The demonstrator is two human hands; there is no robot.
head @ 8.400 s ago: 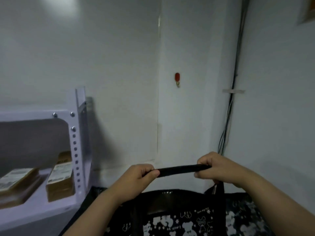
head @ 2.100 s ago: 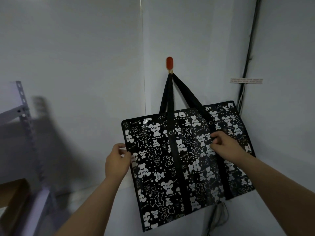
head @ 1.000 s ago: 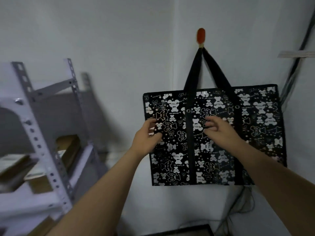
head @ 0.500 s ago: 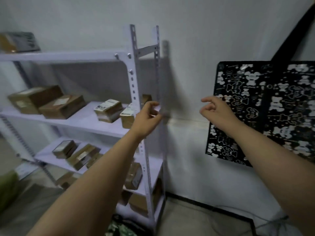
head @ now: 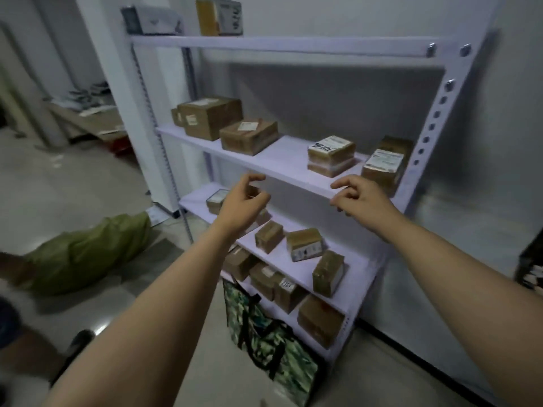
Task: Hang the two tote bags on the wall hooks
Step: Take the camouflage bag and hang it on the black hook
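A green camouflage tote bag (head: 267,339) with black straps stands on the floor, leaning against the foot of the white shelving unit (head: 288,45). Only a corner of the black bear-print tote bag (head: 530,268) shows at the right edge; its hook is out of view. My left hand (head: 242,205) and my right hand (head: 360,198) are raised in front of the shelves, well above the camouflage bag. Both hold nothing, with fingers loosely curled and apart.
Several taped cardboard parcels (head: 249,136) sit on the shelves. A green sack (head: 85,254) lies on the floor at left. A white pillar (head: 117,98) stands behind the rack, and a low table (head: 88,118) lies beyond it. A dark shoe (head: 76,345) shows at lower left.
Both hands let go of the hung bear-print bag. The view swung left and down, so the shelving fills the frame and the camouflage bag has come into sight.
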